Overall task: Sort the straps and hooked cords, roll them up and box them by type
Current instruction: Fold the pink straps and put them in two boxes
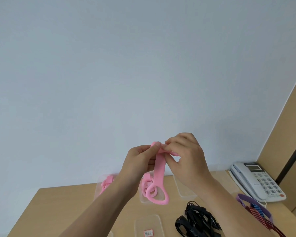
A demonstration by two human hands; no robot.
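Pale blue wall is filling most of the view, with a light wooden table [61, 209] lying low in the scene. Above it, the left hand [140, 161] and right hand [186, 156] are pinching the top end of a pink strap [159, 170] between them, fingers curled round it. Its length is hanging down between the wrists, ending in a loop over a clear box [143, 199] that is holding more pink straps. Another clear box [101, 183] with pink straps is sitting to the left. Black straps [196, 218] are lying in a heap near right, with purple and red straps [256, 211] beside a far-right desk telephone [258, 180].
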